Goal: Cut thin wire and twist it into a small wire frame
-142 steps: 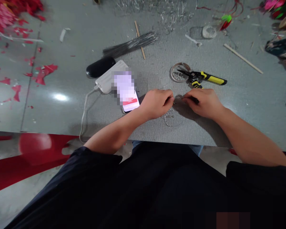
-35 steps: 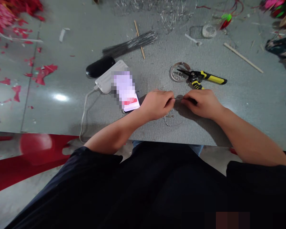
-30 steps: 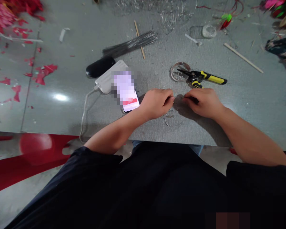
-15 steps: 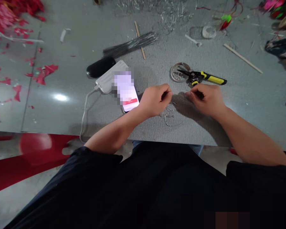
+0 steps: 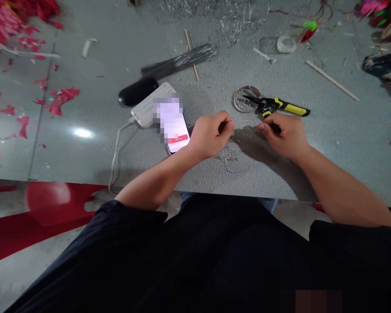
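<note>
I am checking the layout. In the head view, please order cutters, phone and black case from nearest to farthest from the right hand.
From the right hand:
1. Cutters, just behind it.
2. Phone, beyond the left hand.
3. Black case, farther left and back.

One head-worn camera looks forward and steeply down at close range: the wearer's lap fills the foreground, left hand (image 5: 211,134) and right hand (image 5: 283,134) sit mid-frame, and the grey table (image 5: 345,148) stretches to the top edge.
</note>
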A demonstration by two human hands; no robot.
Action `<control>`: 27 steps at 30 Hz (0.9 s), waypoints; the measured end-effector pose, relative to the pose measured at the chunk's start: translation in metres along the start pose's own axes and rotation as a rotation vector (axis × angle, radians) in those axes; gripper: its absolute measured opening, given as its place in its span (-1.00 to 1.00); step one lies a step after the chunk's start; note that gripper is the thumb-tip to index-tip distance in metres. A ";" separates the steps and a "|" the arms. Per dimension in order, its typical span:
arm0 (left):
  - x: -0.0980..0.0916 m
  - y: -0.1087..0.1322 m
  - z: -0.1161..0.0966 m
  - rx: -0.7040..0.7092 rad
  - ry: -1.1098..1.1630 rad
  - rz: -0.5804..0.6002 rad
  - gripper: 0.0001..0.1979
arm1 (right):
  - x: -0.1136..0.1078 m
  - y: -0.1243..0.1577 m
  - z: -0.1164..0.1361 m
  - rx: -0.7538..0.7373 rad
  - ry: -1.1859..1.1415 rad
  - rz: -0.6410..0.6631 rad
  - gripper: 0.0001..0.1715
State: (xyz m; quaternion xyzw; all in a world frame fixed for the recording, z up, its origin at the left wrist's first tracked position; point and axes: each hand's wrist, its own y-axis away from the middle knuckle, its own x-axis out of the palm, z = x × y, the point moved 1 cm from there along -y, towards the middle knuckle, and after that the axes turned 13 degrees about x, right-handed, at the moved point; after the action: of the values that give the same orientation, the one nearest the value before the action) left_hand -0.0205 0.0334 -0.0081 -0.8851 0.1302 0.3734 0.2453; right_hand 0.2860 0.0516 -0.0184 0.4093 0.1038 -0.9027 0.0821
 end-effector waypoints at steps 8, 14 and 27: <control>0.000 0.000 0.003 0.018 -0.039 -0.015 -0.79 | -0.001 0.000 -0.005 0.034 0.029 0.019 -0.31; -0.001 -0.002 0.005 0.012 -0.028 -0.023 -0.78 | -0.002 0.002 0.001 0.053 0.002 0.020 -0.26; -0.002 -0.001 0.005 0.016 -0.065 0.000 -0.80 | -0.002 0.002 0.001 0.045 0.020 0.023 -0.45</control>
State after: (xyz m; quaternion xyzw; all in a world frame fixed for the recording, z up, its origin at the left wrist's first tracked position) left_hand -0.0240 0.0370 -0.0091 -0.8706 0.1250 0.4009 0.2564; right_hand 0.2871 0.0497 -0.0168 0.4212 0.0796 -0.8997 0.0824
